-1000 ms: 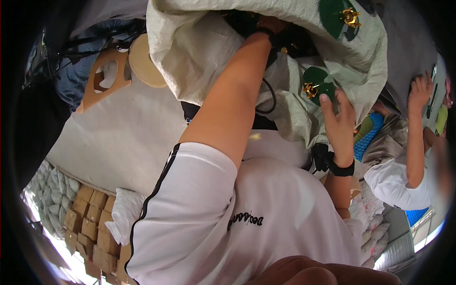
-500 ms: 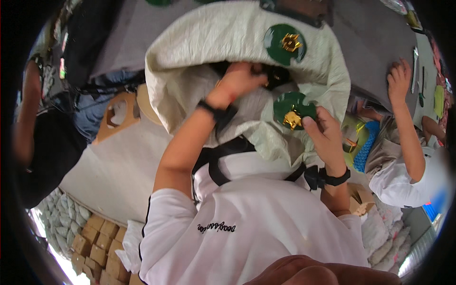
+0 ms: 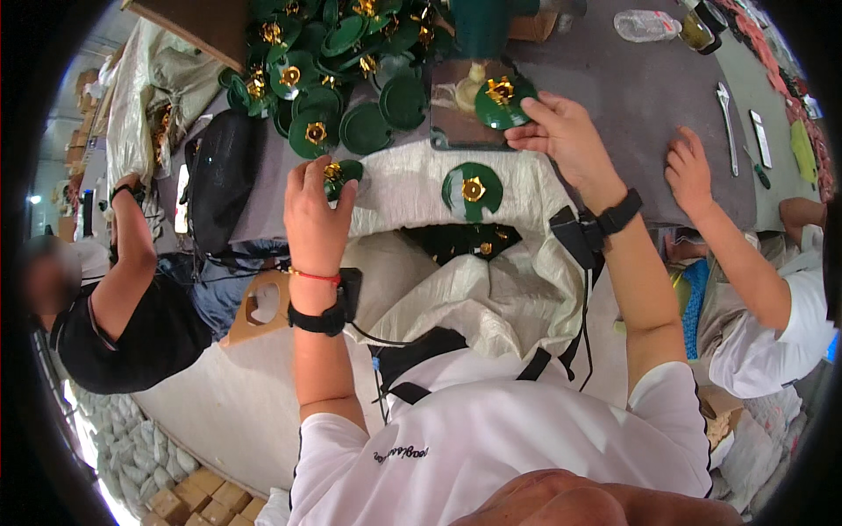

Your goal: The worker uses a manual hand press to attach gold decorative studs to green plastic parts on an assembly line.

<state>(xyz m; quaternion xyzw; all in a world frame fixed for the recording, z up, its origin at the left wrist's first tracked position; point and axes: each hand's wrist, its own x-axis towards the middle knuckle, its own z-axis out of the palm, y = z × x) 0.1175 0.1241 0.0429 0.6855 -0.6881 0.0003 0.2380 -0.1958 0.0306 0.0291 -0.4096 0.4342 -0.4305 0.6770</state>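
Observation:
My left hand (image 3: 317,206) grips the edge of a round green disc with a gold crown-like fitting (image 3: 344,179), at the table's near edge. Between thumb and fingers of my right hand (image 3: 566,140) is a similar green disc (image 3: 493,112), over a dark rectangular plate (image 3: 447,140) with a pale knob. A white woven sack (image 3: 395,188) runs from the table edge to my lap. On its upper flap lies another green disc (image 3: 474,209), gold fitting up. More green discs (image 3: 456,245) show inside the sack's mouth, partly shadowed.
Many green discs (image 3: 364,129) are heaped on the grey table, some with gold fittings, some plain. A black bag (image 3: 224,171) lies left of them. At right are a clear bottle (image 3: 645,26), a wrench (image 3: 727,118) and a co-worker's hand (image 3: 688,171). Another person sits at left.
My left hand has come out of the sack and moved forward to the table edge, now gripping a disc. My right hand has carried a disc forward over the plate. The view has tilted up.

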